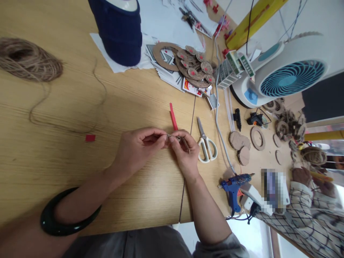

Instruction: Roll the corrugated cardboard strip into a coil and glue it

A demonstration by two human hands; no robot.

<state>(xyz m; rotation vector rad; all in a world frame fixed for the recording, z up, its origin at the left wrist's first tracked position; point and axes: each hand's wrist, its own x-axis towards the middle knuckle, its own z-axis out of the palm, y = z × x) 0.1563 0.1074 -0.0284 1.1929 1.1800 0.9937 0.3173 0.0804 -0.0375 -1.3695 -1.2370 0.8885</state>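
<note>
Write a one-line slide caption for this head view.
Left hand and right hand pinch a small twine piece above a wooden table, scissors beside.

We see the tabletop (67, 118) under bright, even, soft light, with only faint shadows beneath our hands. No harsh glare shows on the wood. The wide lens bends straight lines near the edges, the corners look slightly soft, and one patch at lower right is pixelated.

Bare forearms, dark bangle (68, 215) on left wrist, grey sleeve (223, 247)
</note>
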